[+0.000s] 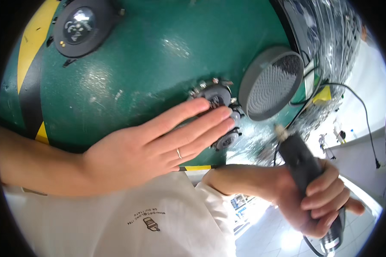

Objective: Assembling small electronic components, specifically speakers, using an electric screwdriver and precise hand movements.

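My left hand lies flat with its fingers stretched out, a thin ring on one of them. Its fingertips rest over a cluster of dark round watch bodies, partly covering them; a smaller one shows just beyond the fingers. In my right hand, fingers wrap around a black corded electric screwdriver. The screwdriver's pale, blurred tip points up and left, below a grey round dish and apart from the watch bodies. The dish has a ribbed inside with small dark pieces along one side.
Another dark round watch body lies back-up at the far left of the green work mat. Yellow and black tape edges the mat. At right are clear plastic wrapping and a black cable.
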Tool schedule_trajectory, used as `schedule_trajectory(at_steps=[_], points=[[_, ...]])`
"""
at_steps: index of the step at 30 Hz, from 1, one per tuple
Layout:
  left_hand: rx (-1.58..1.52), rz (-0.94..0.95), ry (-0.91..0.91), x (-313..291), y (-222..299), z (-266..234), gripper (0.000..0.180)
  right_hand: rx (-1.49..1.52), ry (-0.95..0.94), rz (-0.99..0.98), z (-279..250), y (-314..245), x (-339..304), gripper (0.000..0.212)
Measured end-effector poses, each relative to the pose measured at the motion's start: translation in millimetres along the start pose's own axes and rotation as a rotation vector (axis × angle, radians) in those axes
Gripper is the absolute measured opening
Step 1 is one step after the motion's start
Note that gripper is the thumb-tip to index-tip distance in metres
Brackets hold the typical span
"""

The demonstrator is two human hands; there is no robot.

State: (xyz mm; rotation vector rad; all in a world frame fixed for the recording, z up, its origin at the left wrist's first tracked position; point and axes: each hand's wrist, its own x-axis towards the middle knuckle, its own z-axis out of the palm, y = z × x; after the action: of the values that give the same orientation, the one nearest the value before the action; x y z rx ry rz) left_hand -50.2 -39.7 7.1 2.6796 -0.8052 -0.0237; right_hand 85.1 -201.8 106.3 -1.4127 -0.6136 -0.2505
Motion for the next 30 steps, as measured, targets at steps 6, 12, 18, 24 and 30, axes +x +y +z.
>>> schedule_trajectory(at_steps=[6,12,18,24,30], points=[[0.088,0.027,0.168,1,6,3,0.057,0.024,-0.004,0.041,1,13,-1,0.011],[-0.107,0.219,-0.075,13,-6,-9,0.077,-0.015,-0.015,0.073,4,13,-5,0.009],[0.007,0.266,-0.169,11,-5,-12,0.085,-0.034,-0.046,0.084,7,12,-2,0.008],[-0.018,0.282,-0.118,11,-7,-5,0.090,-0.044,-0.078,0.096,7,14,-4,0.008],[-0.023,0.259,-0.140,10,-8,-8,0.092,-0.040,-0.082,0.091,8,14,-4,0.007]])
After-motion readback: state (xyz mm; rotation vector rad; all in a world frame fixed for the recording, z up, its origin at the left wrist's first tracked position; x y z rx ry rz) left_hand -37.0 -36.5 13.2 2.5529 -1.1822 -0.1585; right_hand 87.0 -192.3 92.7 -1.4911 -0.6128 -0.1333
